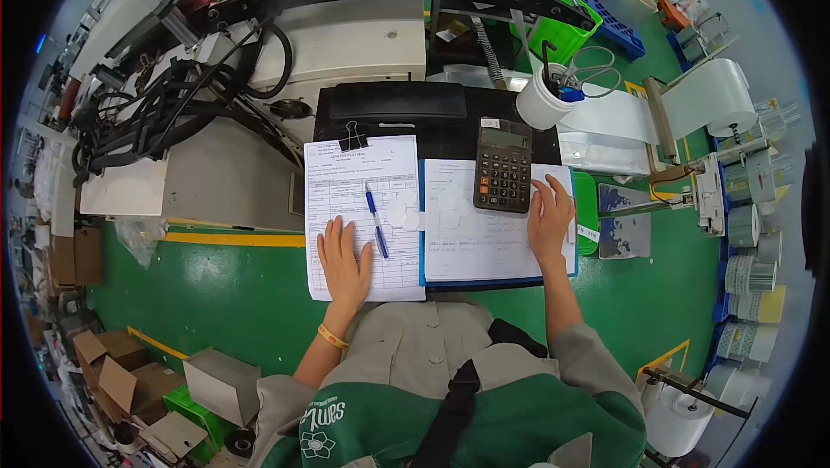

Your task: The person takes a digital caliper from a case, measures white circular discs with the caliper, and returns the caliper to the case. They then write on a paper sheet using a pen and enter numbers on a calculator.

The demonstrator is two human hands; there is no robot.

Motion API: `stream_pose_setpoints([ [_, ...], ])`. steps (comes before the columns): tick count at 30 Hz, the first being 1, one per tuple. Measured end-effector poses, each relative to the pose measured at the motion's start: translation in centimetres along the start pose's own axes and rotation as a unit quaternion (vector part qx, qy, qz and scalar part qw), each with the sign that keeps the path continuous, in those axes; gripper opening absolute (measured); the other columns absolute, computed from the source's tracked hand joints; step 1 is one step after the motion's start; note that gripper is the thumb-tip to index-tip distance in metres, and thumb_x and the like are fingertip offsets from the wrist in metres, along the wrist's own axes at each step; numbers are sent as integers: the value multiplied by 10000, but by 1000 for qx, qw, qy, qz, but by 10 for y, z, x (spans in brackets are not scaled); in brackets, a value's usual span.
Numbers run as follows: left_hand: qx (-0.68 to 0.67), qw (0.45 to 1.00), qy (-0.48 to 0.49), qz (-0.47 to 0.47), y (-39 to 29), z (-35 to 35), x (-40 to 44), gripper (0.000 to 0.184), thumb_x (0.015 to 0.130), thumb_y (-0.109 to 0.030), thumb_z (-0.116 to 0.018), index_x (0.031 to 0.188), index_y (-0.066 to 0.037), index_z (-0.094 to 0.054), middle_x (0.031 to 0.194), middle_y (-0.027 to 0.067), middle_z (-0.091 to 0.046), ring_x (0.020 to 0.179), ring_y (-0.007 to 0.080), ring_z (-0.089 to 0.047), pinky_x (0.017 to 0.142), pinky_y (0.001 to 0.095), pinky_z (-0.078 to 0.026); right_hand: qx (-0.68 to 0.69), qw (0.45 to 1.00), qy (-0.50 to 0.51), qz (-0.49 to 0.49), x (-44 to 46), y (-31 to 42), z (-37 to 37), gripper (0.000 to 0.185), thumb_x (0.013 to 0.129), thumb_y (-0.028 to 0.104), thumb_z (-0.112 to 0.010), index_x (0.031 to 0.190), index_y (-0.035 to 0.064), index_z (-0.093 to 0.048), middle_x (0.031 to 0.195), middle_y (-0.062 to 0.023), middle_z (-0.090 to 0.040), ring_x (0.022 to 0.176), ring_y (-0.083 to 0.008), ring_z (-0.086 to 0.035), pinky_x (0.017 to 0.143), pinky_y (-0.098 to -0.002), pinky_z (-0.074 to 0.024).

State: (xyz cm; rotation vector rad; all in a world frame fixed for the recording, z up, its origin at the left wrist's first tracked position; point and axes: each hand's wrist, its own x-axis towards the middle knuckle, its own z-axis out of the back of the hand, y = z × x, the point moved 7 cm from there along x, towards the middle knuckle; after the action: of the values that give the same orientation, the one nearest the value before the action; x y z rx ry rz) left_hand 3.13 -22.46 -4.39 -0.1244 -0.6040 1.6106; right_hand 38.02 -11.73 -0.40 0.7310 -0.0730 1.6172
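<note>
My left hand (344, 262) lies flat with fingers apart on a printed form (333, 208), holding nothing. Just right of its fingertips a blue pen (376, 222) rests on the form, and a black binder clip (353, 137) grips the form's top edge. On the page of an open blue folder (493, 285) lies my right hand (550, 215), its fingers loosely bent and slightly spread. Close to those fingers sits a black calculator (502, 165). Several pale round discs (406, 215) lie across the form and the folder page.
A small black table (475, 105) carries the papers. At its back right corner a white cup (546, 100) holds scissors (598, 70) and other tools. Black cables (173, 109) and machinery stand on the left; film rolls (731, 96) are on the right. Cardboard boxes (130, 373) sit lower left.
</note>
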Motion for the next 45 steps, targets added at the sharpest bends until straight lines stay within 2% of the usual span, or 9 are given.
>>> stream_pose_setpoints([
  [5, 2, 1000, 1, 4, -1, 1, 1, 439, 910, -228, -529, 1270, 14, -461, 1417, 204, -376, 1348, 359, -295, 1129, 504, -146, -49, 996, 33, 68, -2, 19, 2, 244, 867, 88, -568, 1099, 109, -640, 1235, -88, -543, 1130, -252, -491, 977, -408, -280],
  [8, -3, 1000, 2, 6, -2, 0, 1, 434, 910, -225, -529, 1267, 14, -464, 1416, 204, -376, 1347, 359, -296, 1129, 503, -145, -29, 998, 10, 55, 1, 21, 7, 249, 866, 89, -573, 1104, 106, -644, 1236, -89, -544, 1124, -240, -497, 981, -403, -265],
  [15, 3, 1000, 0, 4, 0, 0, 1, 440, 909, -233, -551, 1262, 14, -463, 1400, 208, -393, 1335, 368, -311, 1126, 508, -158, 42, 997, 31, 53, -10, 30, 3, 253, 878, 90, -564, 1117, 96, -644, 1222, -106, -552, 1109, -234, -508, 979, -392, -260],
  [24, 7, 1000, -7, -3, -1, 1, 0, 439, 902, -219, -560, 1260, 16, -464, 1389, 217, -403, 1318, 376, -334, 1120, 516, -171, 1, 998, 14, 57, -14, 33, 7, 240, 870, 109, -582, 1101, 101, -650, 1209, -100, -548, 1128, -231, -496, 984, -404, -257],
  [27, 6, 1000, -7, -1, -1, 0, 0, 438, 901, -220, -558, 1258, 17, -465, 1390, 219, -402, 1317, 378, -334, 1120, 517, -170, -23, 995, 49, 79, -18, 34, -2, 244, 862, 115, -594, 1100, 106, -646, 1220, -99, -544, 1142, -233, -492, 986, -411, -254],
  [31, 0, 1000, -3, 1, -1, 1, 1, 442, 901, -226, -555, 1258, 18, -464, 1392, 219, -399, 1321, 378, -327, 1121, 516, -165, -30, 997, 25, 64, -15, 38, 5, 249, 867, 106, -585, 1105, 117, -655, 1230, -71, -550, 1142, -218, -485, 994, -387, -259],
  [34, 0, 1000, -2, 1, -1, 1, 1, 444, 901, -231, -554, 1257, 19, -464, 1396, 217, -396, 1325, 377, -320, 1122, 515, -162, -6, 998, 46, 40, -14, 28, -3, 242, 865, 111, -587, 1101, 117, -644, 1216, -80, -554, 1145, -231, -492, 990, -416, -254],
  [37, 1, 1000, -3, -1, -1, 0, 0, 444, 903, -233, -553, 1256, 21, -465, 1398, 214, -394, 1327, 377, -317, 1123, 513, -161, 22, 1000, 6, 3, 0, 18, 3, 242, 874, 115, -578, 1107, 116, -644, 1208, -69, -557, 1141, -232, -488, 987, -407, -261],
  [45, 3, 1000, -3, 2, 0, 0, 0, 437, 906, -228, -551, 1256, 18, -463, 1395, 213, -395, 1328, 372, -317, 1124, 509, -162, -48, 998, 0, 41, 18, 14, -8, 258, 866, 116, -584, 1115, 119, -649, 1228, -79, -539, 1140, -243, -482, 984, -415, -264],
])
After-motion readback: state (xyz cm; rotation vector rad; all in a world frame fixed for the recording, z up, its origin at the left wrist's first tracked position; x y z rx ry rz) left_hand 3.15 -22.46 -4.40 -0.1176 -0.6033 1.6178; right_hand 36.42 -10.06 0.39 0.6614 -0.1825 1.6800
